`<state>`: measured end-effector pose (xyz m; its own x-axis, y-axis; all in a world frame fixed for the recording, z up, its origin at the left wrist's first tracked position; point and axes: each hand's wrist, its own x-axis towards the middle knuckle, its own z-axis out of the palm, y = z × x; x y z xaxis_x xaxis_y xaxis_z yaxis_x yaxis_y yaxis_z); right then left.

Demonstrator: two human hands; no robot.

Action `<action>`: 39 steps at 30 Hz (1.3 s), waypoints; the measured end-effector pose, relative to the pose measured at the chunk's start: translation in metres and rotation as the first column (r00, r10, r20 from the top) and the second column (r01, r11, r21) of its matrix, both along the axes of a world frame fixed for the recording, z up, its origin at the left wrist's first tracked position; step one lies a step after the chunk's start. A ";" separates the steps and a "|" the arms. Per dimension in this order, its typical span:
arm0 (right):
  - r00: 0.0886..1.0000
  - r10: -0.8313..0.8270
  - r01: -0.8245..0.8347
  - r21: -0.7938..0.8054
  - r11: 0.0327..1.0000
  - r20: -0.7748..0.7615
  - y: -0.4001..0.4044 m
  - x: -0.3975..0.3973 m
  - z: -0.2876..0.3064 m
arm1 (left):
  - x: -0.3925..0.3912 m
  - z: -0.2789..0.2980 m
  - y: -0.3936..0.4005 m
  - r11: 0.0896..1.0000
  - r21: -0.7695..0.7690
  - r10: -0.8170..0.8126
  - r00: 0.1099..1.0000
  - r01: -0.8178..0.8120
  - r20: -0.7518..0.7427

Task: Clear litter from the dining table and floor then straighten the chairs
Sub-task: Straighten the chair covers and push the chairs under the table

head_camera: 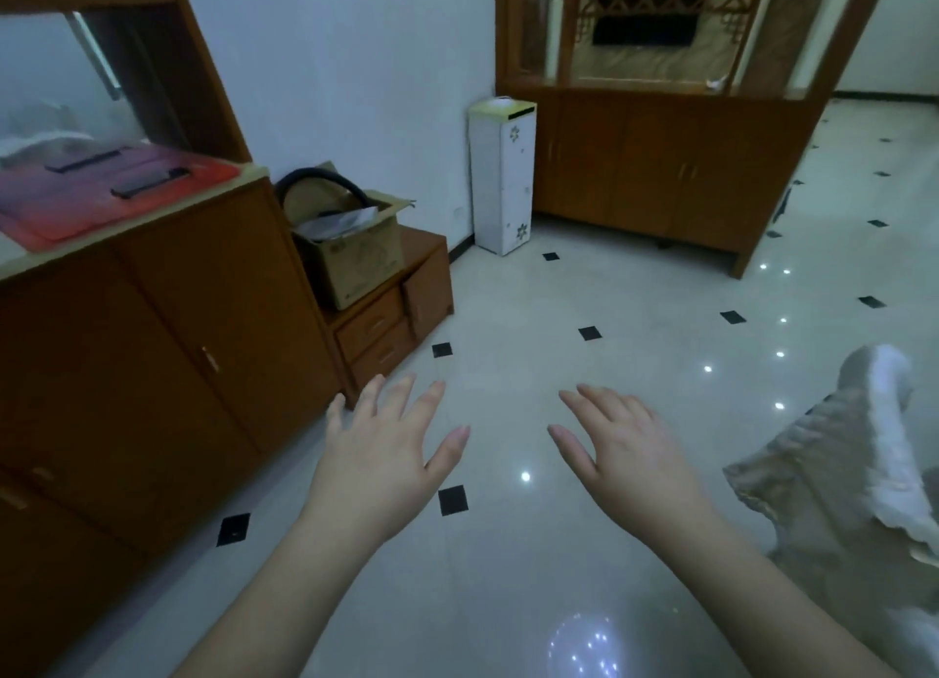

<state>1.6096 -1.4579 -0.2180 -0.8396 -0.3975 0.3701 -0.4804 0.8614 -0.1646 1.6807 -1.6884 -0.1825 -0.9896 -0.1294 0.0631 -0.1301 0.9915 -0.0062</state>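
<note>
Fingers (406,398) of left hand (378,466) and right hand (627,454): spread, holding nothing, above floor (609,296). Cabinet (152,352) left of hands; cloth-covered furniture (838,474) right; bare tiles between.

Two bare forearms, no sleeves — left hand (378,466), right hand (627,456), no rings — short nails

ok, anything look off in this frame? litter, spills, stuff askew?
No litter or spill shows on the tiled floor. Only oddity: the cardboard box on the low drawer unit stands open, overstuffed, with a black hose looping out. Both hands hold nothing.
</note>
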 end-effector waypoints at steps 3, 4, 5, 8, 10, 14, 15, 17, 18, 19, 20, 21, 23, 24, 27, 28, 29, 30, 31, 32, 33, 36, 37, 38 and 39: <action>0.998 -0.053 0.055 0.064 0.996 -0.023 0.005 -0.039 0.005 | -0.047 0.007 -0.001 0.999 0.035 -0.024 0.999 0.024 -0.021; 0.998 -0.056 0.057 0.081 0.995 -0.005 0.008 -0.055 0.008 | -0.066 0.008 -0.003 0.998 0.038 -0.046 0.998 0.047 -0.030; 0.999 -0.052 0.051 0.103 0.993 0.010 0.011 -0.071 0.009 | -0.085 0.008 -0.003 0.996 0.038 -0.074 0.997 0.076 -0.035; 0.997 -0.064 0.054 0.174 0.983 0.049 0.021 -0.118 0.009 | -0.138 0.006 -0.004 0.987 0.058 -0.144 0.988 0.147 -0.053; 0.994 -0.090 0.075 0.216 0.973 0.059 0.024 -0.150 0.010 | -0.174 0.001 -0.011 0.979 0.039 -0.194 0.978 0.198 -0.074; 0.986 -0.163 0.146 0.263 0.954 0.043 0.022 -0.212 0.009 | -0.251 -0.007 -0.030 0.964 -0.025 -0.267 0.963 0.266 -0.036; 0.981 -0.185 0.164 0.274 0.948 0.053 0.021 -0.225 0.011 | -0.271 -0.005 -0.033 0.958 -0.037 -0.286 0.958 0.285 -0.019; 0.972 -0.225 0.198 0.285 0.938 0.065 0.018 -0.249 0.016 | -0.312 0.001 -0.036 0.943 -0.045 -0.332 0.943 0.331 -0.024; 0.968 -0.242 0.214 0.280 0.936 0.069 0.018 -0.260 0.018 | -0.332 0.003 -0.036 0.928 -0.055 -0.369 0.929 0.367 -0.032; 0.963 -0.260 0.233 0.271 0.934 0.069 0.019 -0.272 0.019 | -0.351 0.005 -0.034 0.911 -0.067 -0.410 0.912 0.408 -0.028; 0.956 -0.285 0.257 0.261 0.931 0.075 0.020 -0.282 0.020 | -0.370 0.007 -0.030 0.893 -0.069 -0.447 0.894 0.445 -0.010; 0.945 -0.316 0.285 0.254 0.924 0.090 0.021 -0.291 0.020 | -0.388 0.009 -0.026 0.874 -0.061 -0.482 0.876 0.481 0.004; 0.921 -0.376 0.343 0.242 0.908 0.104 0.026 -0.310 0.021 | -0.425 0.012 -0.013 0.832 -0.055 -0.552 0.834 0.552 0.014; 0.910 -0.402 0.371 0.230 0.899 0.103 0.030 -0.322 0.020 | -0.443 0.012 -0.006 0.806 -0.064 -0.589 0.808 0.588 0.020; 0.864 -0.487 0.461 0.190 0.867 0.127 0.044 -0.355 0.022 | -0.499 0.016 0.022 0.728 -0.049 -0.684 0.729 0.684 0.031; 0.858 -0.499 0.480 0.155 0.864 0.122 0.051 -0.367 0.023 | -0.519 0.016 0.033 0.698 -0.033 -0.715 0.699 0.715 0.009; 0.858 -0.501 0.488 0.122 0.864 0.117 0.059 -0.380 0.023 | -0.539 0.017 0.044 0.678 -0.011 -0.735 0.678 0.735 -0.004; 0.859 -0.501 0.491 0.106 0.865 0.109 0.070 -0.393 0.021 | -0.558 0.018 0.056 0.666 0.003 -0.746 0.666 0.746 -0.018; 0.854 -0.511 0.503 0.095 0.859 0.096 0.082 -0.408 0.020 | -0.577 0.020 0.070 0.656 0.011 -0.754 0.656 0.755 -0.034; 0.845 -0.529 0.523 0.093 0.848 0.078 0.096 -0.422 0.019 | -0.596 0.022 0.085 0.651 0.018 -0.758 0.651 0.759 -0.038; 0.832 -0.550 0.543 0.104 0.833 0.070 0.110 -0.437 0.017 | -0.615 0.024 0.099 0.646 0.021 -0.762 0.647 0.763 -0.038; 0.793 -0.602 0.586 0.155 0.795 0.089 0.158 -0.479 0.008 | -0.670 0.029 0.144 0.621 0.003 -0.783 0.621 0.783 -0.045; 0.779 -0.619 0.600 0.167 0.783 0.102 0.174 -0.492 0.007 | -0.687 0.031 0.159 0.617 0.011 -0.786 0.617 0.787 -0.043; 0.763 -0.636 0.614 0.177 0.769 0.117 0.189 -0.506 0.007 | -0.705 0.032 0.174 0.611 0.031 -0.790 0.612 0.791 -0.040; 0.749 -0.652 0.629 0.181 0.756 0.120 0.204 -0.520 0.007 | -0.721 0.033 0.189 0.600 0.052 -0.797 0.602 0.798 -0.040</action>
<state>1.0893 -1.2536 -0.2106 -0.9560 0.2247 0.1884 0.2168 0.9742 -0.0622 0.9595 -1.4989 -0.1492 -0.7004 0.7073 0.0958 0.7131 0.6992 0.0510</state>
